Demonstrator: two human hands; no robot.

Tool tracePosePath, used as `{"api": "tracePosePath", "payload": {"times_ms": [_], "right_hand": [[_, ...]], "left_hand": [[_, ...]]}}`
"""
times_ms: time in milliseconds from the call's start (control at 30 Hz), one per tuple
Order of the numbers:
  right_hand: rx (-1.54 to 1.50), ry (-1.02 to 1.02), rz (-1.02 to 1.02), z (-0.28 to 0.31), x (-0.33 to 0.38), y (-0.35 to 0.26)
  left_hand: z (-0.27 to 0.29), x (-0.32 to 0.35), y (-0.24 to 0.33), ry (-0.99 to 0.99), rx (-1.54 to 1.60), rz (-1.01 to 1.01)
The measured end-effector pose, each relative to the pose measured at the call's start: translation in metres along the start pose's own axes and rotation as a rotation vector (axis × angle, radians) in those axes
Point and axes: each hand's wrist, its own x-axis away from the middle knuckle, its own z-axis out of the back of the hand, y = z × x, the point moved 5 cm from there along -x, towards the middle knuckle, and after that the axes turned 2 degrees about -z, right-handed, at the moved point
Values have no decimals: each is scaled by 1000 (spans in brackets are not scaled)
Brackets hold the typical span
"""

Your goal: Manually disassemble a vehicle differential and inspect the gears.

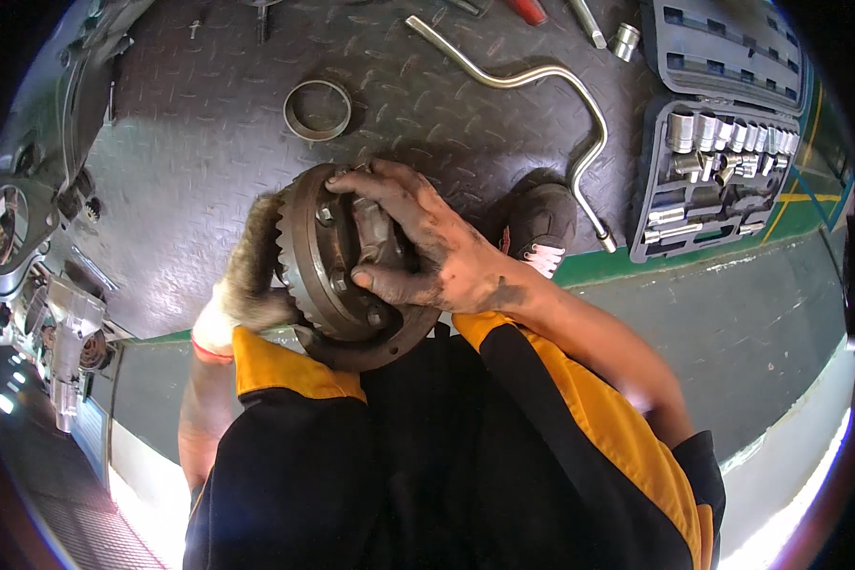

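A heavy, greasy differential with a toothed ring gear point(306, 256) bolted round it is held close in front of my body, its bolt heads turned upward. My right hand point(427, 237), bare and smudged with black grease, wraps over the top of the housing, thumb toward the bolts. A worn, dirty glove covers my left hand point(249, 271), which grips the toothed edge from the left; its fingers are blurred and partly hidden behind the gear. Beyond the gear, a plain metal bearing ring point(317, 135) lies on the dark tread-plate surface.
A bent speed brace point(532, 76) lies at the far right beside an open socket case point(654, 171). A loose socket point(625, 42) and a red handle point(529, 9) are at the back. My shoe point(543, 223) rests on the tread plate point(190, 142). Metal machine parts point(71, 309) crowd the left.
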Motion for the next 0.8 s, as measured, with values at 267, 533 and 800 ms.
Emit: {"api": "tracePosePath", "payload": {"times_ms": [267, 533, 800], "right_hand": [[-84, 232, 186, -2, -4, 7], [44, 225, 86, -6, 6, 9], [-121, 125, -90, -7, 10, 23]], "left_hand": [[11, -18, -4, 71, 92, 116], [-21, -49, 71, -103, -67, -61], [-40, -66, 103, -348, -845, -63]]}}
